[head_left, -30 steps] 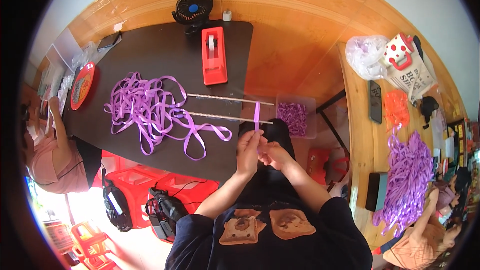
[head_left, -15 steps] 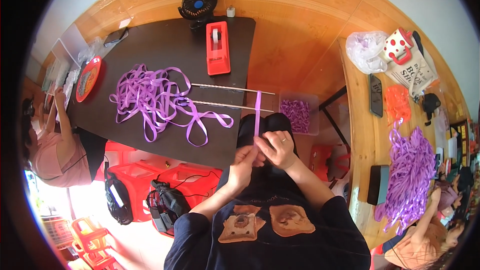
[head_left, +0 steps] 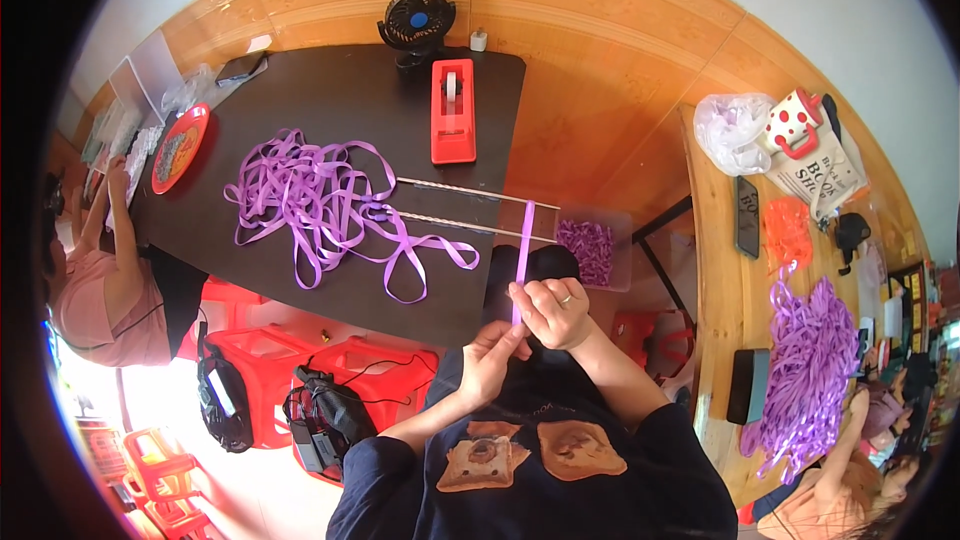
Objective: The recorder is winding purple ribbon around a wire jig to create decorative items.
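A narrow purple ribbon (head_left: 525, 240) is looped at its top over two thin metal rods (head_left: 470, 227) that stick out past the right edge of the dark table. It hangs toward me, and both my hands hold it. My right hand (head_left: 556, 312), a ring on one finger, is closed round the ribbon nearer the rods. Lower down, my left hand (head_left: 490, 358) pinches it between thumb and fingers. On the table a loose tangle of purple ribbon (head_left: 300, 200) covers the other ends of the rods.
The dark table (head_left: 380, 110) bears a red tape dispenser (head_left: 453, 112), a small black fan (head_left: 418, 22) and a red plate (head_left: 181, 150). Below the rods stands a clear bin (head_left: 622, 250) of purple pieces. A wooden table at right holds a purple ribbon heap (head_left: 808, 370). People sit at both sides.
My right hand has shifted up the ribbon, and my hands are now farther apart, with ribbon showing between them. The whole view has tilted slightly.
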Demonstrator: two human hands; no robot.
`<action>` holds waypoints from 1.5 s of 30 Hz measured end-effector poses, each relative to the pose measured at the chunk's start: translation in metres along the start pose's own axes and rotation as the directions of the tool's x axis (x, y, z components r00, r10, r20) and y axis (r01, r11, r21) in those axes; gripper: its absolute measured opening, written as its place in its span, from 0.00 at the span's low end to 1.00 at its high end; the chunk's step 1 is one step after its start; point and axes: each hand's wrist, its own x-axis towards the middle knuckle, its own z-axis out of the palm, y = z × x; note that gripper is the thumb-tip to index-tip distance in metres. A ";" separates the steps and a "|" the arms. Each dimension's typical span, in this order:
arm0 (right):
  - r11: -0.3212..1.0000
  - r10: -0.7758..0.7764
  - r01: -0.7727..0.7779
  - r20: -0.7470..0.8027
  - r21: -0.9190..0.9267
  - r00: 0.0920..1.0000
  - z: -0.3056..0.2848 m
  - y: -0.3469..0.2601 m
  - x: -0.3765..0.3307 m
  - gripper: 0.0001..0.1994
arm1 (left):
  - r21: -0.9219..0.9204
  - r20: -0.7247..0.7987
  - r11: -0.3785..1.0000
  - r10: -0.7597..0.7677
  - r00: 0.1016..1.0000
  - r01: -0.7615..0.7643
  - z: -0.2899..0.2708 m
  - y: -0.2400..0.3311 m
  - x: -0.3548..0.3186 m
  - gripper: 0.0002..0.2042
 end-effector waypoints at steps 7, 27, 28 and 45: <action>0.991 0.077 -0.072 -0.042 0.114 0.996 -0.006 0.012 0.033 0.16 | -0.061 -0.006 0.998 -0.027 1.000 0.026 -0.010 -0.018 0.008 0.11; -0.272 0.561 -0.786 0.755 0.555 0.339 0.076 0.130 0.035 0.09 | 0.002 -0.261 0.957 0.279 0.924 -0.288 0.033 -0.022 0.144 0.18; -0.317 0.537 -0.778 0.779 0.543 0.325 0.076 0.129 0.037 0.08 | 0.004 -0.260 0.960 0.273 0.926 -0.282 0.035 -0.018 0.147 0.18; -0.410 0.689 -0.549 0.642 0.728 0.337 0.062 0.066 -0.023 0.14 | -0.163 -0.196 0.899 0.374 0.906 -0.406 0.039 -0.017 0.144 0.09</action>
